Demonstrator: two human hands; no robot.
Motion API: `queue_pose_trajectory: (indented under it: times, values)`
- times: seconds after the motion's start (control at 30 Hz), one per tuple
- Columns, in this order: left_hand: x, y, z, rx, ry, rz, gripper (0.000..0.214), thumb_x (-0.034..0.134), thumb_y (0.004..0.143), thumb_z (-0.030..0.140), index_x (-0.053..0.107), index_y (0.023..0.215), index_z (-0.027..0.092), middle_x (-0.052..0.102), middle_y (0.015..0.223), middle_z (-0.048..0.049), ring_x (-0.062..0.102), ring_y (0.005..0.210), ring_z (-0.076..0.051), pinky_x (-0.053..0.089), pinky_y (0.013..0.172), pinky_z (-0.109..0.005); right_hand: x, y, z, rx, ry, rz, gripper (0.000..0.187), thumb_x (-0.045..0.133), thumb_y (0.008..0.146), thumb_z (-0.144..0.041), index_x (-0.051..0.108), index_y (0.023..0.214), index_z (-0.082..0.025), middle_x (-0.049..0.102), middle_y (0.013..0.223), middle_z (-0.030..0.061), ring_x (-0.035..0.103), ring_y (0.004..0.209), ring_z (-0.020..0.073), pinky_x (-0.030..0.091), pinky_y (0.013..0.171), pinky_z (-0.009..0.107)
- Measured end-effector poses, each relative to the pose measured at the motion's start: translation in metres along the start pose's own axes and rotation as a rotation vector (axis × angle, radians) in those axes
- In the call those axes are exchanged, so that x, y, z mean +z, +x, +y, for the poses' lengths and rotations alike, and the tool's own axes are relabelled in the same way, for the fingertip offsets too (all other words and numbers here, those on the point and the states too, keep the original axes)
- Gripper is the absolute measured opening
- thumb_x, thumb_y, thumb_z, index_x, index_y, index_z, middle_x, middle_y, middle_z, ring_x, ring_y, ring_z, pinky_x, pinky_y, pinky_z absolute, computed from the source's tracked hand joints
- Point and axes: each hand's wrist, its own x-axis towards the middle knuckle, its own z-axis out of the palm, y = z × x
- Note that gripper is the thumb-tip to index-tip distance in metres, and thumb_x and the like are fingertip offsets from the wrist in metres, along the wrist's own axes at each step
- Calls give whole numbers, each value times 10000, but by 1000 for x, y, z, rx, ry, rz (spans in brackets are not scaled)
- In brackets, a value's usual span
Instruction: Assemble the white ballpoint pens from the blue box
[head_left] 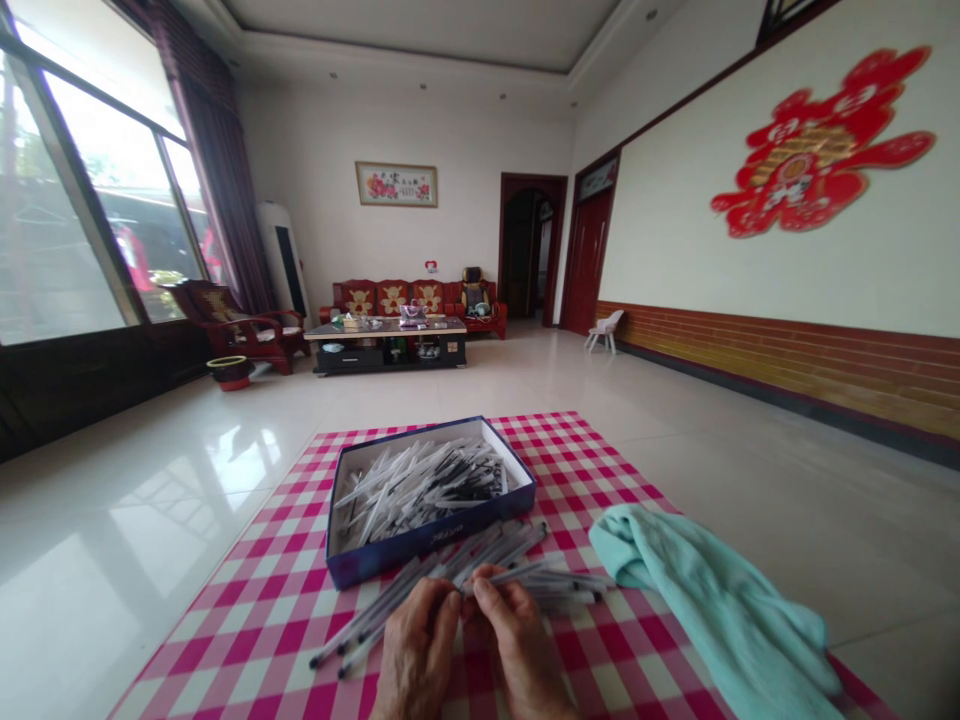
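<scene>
My left hand point(421, 640) and my right hand point(514, 632) meet fingertip to fingertip at the front of the table, both closed in a pinch. Between them a small dark end shows, seemingly of a pen mostly hidden by my fingers. Just beyond my hands lies a loose pile of clear-barrelled pens point(390, 600) with black ends, fanned out to both sides. Behind the pile stands a shallow blue box point(431, 541) with a white inside, filled with many clear and whitish pen parts point(420, 485), some dark among them.
A pink-and-white checked cloth point(262, 610) covers the table. On its right side a mint-green cloth point(705, 590) lies crumpled, hanging toward the edge. Across the tiled floor stand a low black coffee table point(352, 358), a red wooden sofa point(487, 325) and a small white chair point(604, 330).
</scene>
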Motion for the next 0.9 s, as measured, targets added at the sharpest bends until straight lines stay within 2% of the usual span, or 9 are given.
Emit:
queue_pose_trajectory:
  times: [0.27, 0.47, 0.57, 0.77, 0.83, 0.9]
  values:
    - [2, -1, -5, -55, 47, 35, 421, 380, 930, 395, 550, 603, 190, 567, 512, 16, 535, 463, -110, 406, 459, -191, -1, 1, 1, -12, 45, -53, 271, 730, 722, -381, 633, 879, -184, 671, 671, 7, 608, 631, 170, 467, 595, 271]
    - [-1, 0, -1, -19, -79, 42, 281, 464, 890, 409, 632, 897, 185, 688, 736, -23, 644, 641, -152, 507, 597, -221, 1, 0, -2, -10, 42, -30, 290, 730, 716, -388, 638, 891, -174, 695, 710, 28, 627, 663, 188, 476, 630, 292]
    - [1, 2, 0, -13, -54, 25, 306, 444, 899, 416, 617, 792, 188, 657, 657, -10, 618, 580, -140, 486, 549, -211, 3, -2, -3, -14, 32, -26, 295, 748, 693, -388, 641, 867, -175, 690, 676, 22, 623, 645, 186, 471, 616, 284]
    - [8, 3, -5, -47, 43, 74, 441, 401, 912, 430, 482, 544, 200, 512, 462, 32, 476, 414, -100, 369, 420, -189, 2, -1, -3, -11, 4, -15, 303, 741, 697, -401, 629, 874, -181, 696, 680, 21, 623, 641, 189, 466, 606, 287]
    - [6, 3, -4, -79, 25, 62, 428, 405, 913, 419, 518, 567, 194, 541, 481, 26, 501, 436, -106, 390, 439, -188, 1, 0, -2, -28, 11, -15, 288, 733, 710, -389, 630, 878, -179, 692, 674, 17, 616, 629, 182, 463, 605, 287]
    - [3, 2, -3, -88, -34, 44, 340, 436, 899, 412, 606, 709, 188, 634, 600, 3, 584, 537, -131, 452, 512, -197, 0, 1, -1, -31, 36, -22, 280, 727, 717, -381, 634, 883, -176, 694, 687, 21, 618, 641, 184, 466, 621, 294]
